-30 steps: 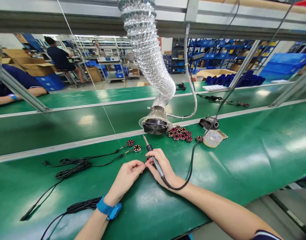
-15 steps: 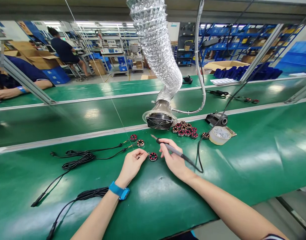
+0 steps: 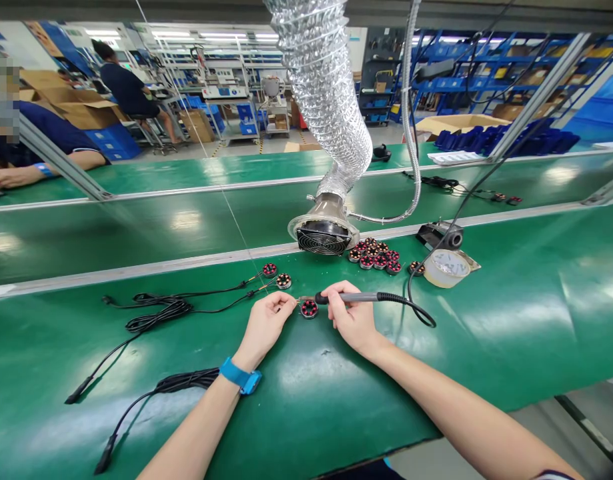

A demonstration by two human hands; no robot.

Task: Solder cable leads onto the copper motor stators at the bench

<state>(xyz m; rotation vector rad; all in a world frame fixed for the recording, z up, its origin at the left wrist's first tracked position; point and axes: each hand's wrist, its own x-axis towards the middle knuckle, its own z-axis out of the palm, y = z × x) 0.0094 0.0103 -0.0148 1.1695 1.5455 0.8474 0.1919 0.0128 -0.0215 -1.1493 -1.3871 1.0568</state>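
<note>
My left hand (image 3: 267,325), with a blue band on its wrist, pinches thin wires (image 3: 298,301) beside a round motor stator (image 3: 309,309). This stator, with red windings in a ring, lies flat on the green bench. My right hand (image 3: 355,319) grips a grey soldering iron (image 3: 353,297) like a pen. Its tip points left, at the wires by my left fingertips; whether they touch is too small to tell. A bundled black cable (image 3: 186,380) runs beneath my left wrist. Two more stators (image 3: 283,281) with black cables (image 3: 161,312) attached lie to the left.
A fume extractor (image 3: 323,237) on a silver hose (image 3: 326,100) hangs just beyond my hands. Behind and to the right sit a pile of stators (image 3: 373,255), a translucent tub (image 3: 446,270) and a black holder (image 3: 440,236). A co-worker's arm (image 3: 51,167) rests at far left.
The soldering iron has swung level and its tip has come down and left to the wires near my left fingers. My left hand keeps its pinch by the stator. The camera view has shifted slightly.
</note>
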